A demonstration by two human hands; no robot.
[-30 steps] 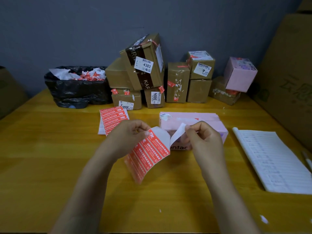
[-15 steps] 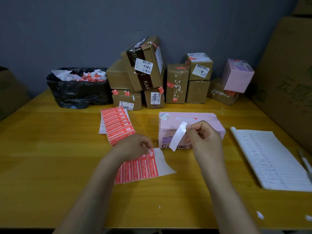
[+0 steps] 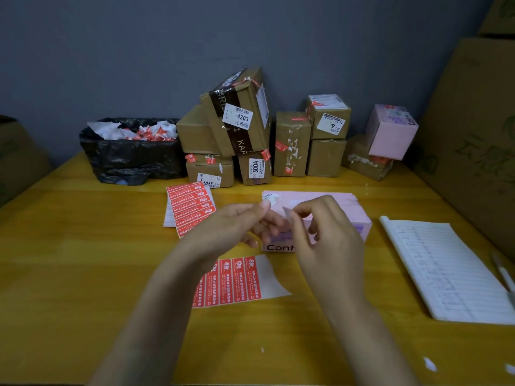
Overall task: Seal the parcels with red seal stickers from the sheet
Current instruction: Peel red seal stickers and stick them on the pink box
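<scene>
sheet (image 3: 239, 280) now lies flat on the table (image 3: 83, 274) nearest you; your left hand (image 3: 223, 232) has let it go and risen to the sticker (image 3: 287, 215) your right hand (image 3: 326, 235) pinches, whether it has hold too is blurred, both above the pink box (image 3: 348, 207), so pressing likely comes next.

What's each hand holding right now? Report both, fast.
Left hand: fingers at the peeled strip; whether it grips cannot be told.
Right hand: pinches the strip over the pink box.
</scene>
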